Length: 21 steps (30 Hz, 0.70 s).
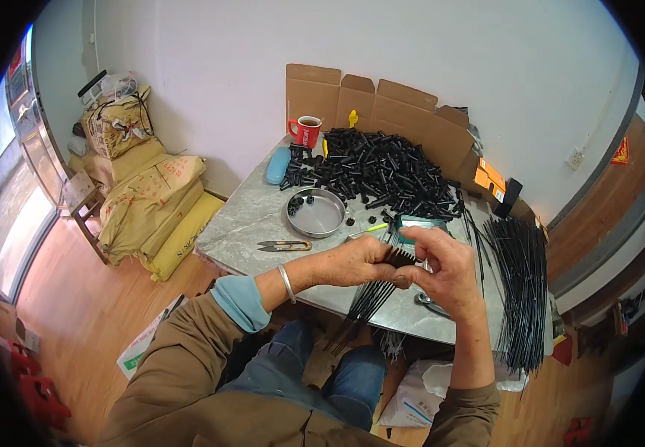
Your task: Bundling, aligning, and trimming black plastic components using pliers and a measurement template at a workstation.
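A bundle of thin black rods (373, 299) is in both hands, raised over the near edge of the table (236, 232); its upper ends fan out between the hands, and its lower ends slant down to the left, past the edge, toward the person's knees. The left hand (356, 261) is closed around the bundle, thumb along the near side. The right hand (445, 272) has its fingers curled and its thumb at the rods beside the left thumb; whether its fingertips grip any rod cannot be told. A silver bangle (286, 284) is on the left wrist. Beneath the right hand, a metal object (431, 302) lies partly hidden. Behind the hands are a green tray (427, 223), mostly covered, and a yellow-green pen (377, 229). Left of these stands a round metal dish (321, 217), small black pieces grouped at its left side, with a pair of snips (285, 246) in front of it. Beyond is a large heap of black parts (386, 167), bordered at left by a blue case (278, 165) and a red mug (307, 135) of dark liquid, and backed by upright cardboard (404, 104). At the right, a larger stack of black rods (520, 290) overhangs the near edge. Yellow sacks (151, 197) are piled against the wall at far left.
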Available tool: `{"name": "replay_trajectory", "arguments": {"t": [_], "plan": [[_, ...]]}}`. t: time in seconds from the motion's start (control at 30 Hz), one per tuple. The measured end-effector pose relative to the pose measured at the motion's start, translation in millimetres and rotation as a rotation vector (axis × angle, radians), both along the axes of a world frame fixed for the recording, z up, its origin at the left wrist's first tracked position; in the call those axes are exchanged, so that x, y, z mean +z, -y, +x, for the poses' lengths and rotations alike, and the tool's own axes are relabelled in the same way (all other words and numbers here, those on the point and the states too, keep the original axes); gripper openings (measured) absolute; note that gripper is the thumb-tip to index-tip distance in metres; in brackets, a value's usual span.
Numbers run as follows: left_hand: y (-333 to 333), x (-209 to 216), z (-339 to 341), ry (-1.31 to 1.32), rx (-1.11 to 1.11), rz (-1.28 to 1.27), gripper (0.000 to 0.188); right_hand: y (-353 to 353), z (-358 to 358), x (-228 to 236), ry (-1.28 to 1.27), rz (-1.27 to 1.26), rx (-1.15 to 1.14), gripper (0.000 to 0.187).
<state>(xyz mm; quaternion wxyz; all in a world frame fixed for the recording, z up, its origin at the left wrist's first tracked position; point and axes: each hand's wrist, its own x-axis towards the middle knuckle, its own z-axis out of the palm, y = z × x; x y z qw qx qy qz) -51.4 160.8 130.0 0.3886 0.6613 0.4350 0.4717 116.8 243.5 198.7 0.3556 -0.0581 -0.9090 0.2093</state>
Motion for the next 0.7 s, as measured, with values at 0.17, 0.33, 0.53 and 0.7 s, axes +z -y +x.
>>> {"name": "replay_trajectory", "arguments": {"t": [0.17, 0.33, 0.53, 0.7], "plan": [[-0.2, 5.2, -7.5, -0.004, -0.132, -0.005, 0.025, -12.9, 3.3, -8.2, 0.07, -0.058, 0.088, 0.015], [-1.9, 13.2, -10.6, -0.073, -0.184, -0.043, 0.025, -10.6, 1.5, -0.1, 0.104, -0.097, 0.094, 0.012], [2.3, 20.1, -3.5, -0.126, -0.2, 0.012, 0.026, -5.3, 2.1, -8.0, 0.061, -0.096, 0.081, 0.014], [3.7, 21.6, 3.4, -0.209, -0.026, -0.107, 0.026, 2.3, -7.4, -10.3, -0.004, 0.059, -0.023, 0.018]]}}
